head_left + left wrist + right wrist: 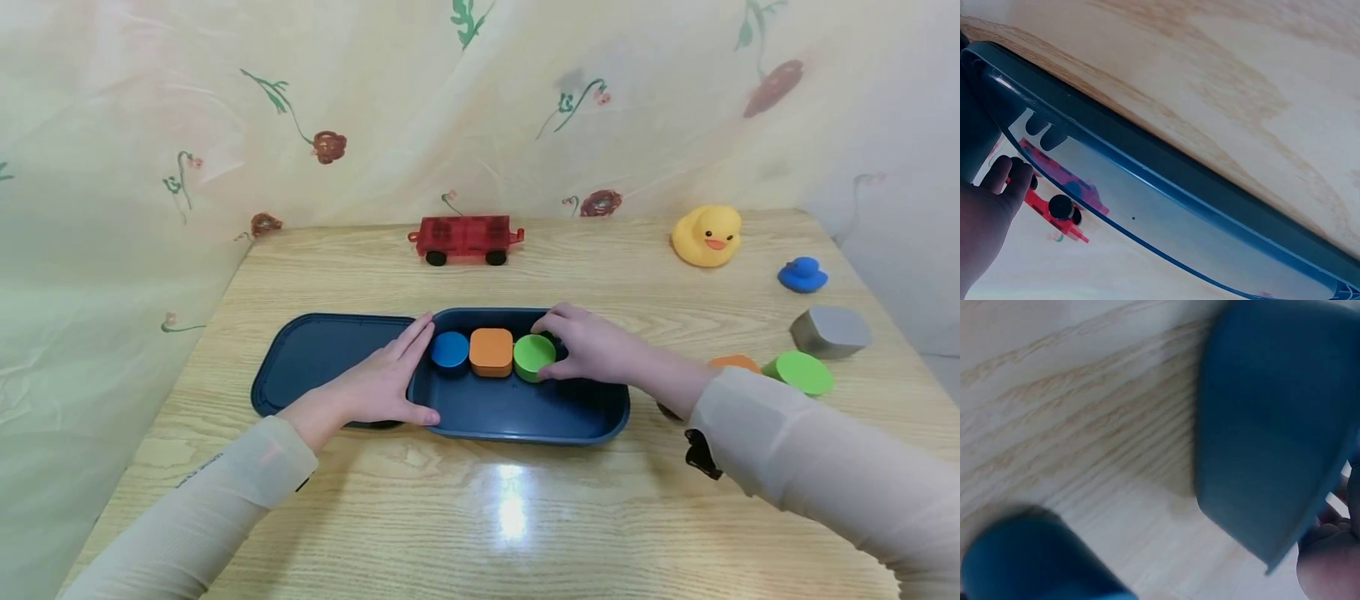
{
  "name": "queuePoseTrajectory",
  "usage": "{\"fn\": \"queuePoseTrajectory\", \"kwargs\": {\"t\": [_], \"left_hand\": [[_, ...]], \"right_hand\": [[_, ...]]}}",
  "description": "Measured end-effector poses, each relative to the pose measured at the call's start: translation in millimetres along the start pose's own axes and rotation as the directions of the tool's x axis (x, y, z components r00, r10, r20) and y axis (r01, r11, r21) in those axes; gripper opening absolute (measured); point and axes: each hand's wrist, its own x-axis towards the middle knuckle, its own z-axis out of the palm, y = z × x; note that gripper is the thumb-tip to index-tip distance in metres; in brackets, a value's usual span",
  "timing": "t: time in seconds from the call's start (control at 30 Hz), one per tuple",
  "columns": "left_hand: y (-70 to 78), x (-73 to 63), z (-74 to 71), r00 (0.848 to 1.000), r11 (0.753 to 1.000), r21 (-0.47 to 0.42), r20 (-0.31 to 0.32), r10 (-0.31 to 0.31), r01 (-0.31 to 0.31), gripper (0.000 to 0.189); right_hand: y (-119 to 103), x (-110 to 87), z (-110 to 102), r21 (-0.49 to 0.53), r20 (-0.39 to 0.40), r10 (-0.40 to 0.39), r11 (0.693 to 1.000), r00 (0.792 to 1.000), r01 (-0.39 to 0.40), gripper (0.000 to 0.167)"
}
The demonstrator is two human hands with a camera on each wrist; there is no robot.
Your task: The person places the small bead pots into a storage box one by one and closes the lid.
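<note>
A dark blue box (pixel 525 417) lies on the table in the head view. Inside it, along the far wall, stand a blue round block (pixel 450 351), an orange square block (pixel 491 352) and a green round block (pixel 534 354). My right hand (pixel 596 343) reaches over the box's right side and grips the green block between thumb and fingers. With fingers straight and thumb spread, my left hand (pixel 378 383) rests at the box's left end, over a flat dark lid (pixel 322 358). The right wrist view shows a box wall (pixel 1272 425) beside the right hand (pixel 1329 556).
A red toy wagon (pixel 465 237) stands behind the box. To the right are a yellow duck (pixel 707 237), a small blue duck (pixel 802 274), a grey block (pixel 830 331), another green block (pixel 802 372) and a partly hidden orange block (pixel 735 362).
</note>
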Motion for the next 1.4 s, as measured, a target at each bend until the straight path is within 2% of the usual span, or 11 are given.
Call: {"fn": "queuePoseTrajectory", "kwargs": {"t": [0.23, 0.4, 0.53, 0.77, 0.93, 1.07, 1.4], "left_hand": [[0.0, -0.6, 1.1, 1.000, 1.000, -0.009, -0.002, 0.003, -0.003, 0.117], [0.0, -0.8, 1.6, 1.000, 1.000, -0.017, -0.013, 0.009, -0.009, 0.118], [-0.7, -0.9, 3.0, 1.000, 1.000, -0.020, -0.012, -0.003, 0.003, 0.119], [-1.6, -2.2, 3.4, 0.999, 0.998, -0.035, 0.007, -0.048, 0.048, 0.122], [0.2, -0.3, 2.4, 0.999, 0.997, -0.070, 0.028, -0.033, 0.035, 0.121], [0.0, 0.0, 2.2, 0.999, 0.996, -0.081, 0.029, -0.031, 0.034, 0.121], [-3.1, 0.6, 4.9, 1.000, 0.997, -0.066, 0.004, -0.029, 0.029, 0.120]], "right_hand": [[7, -16.1, -28, 0.158, -0.059, 0.093, 0.984, 0.994, -0.083, 0.053], [21, -30.4, -49, 0.193, -0.144, 0.138, 0.975, 0.980, -0.109, 0.054], [36, -43.6, -60, 0.179, -0.182, 0.186, 0.972, 0.966, -0.153, 0.056], [64, -64.4, -66, 0.172, -0.172, 0.302, 0.946, 0.938, -0.274, 0.058], [90, -83.6, -73, 0.157, -0.197, 0.364, 0.928, 0.910, -0.337, 0.060], [114, -101.3, -78, 0.147, -0.183, 0.425, 0.903, 0.886, -0.403, 0.065], [174, -142.6, -80, 0.059, -0.188, 0.478, 0.877, 0.858, -0.476, 0.065]]}}
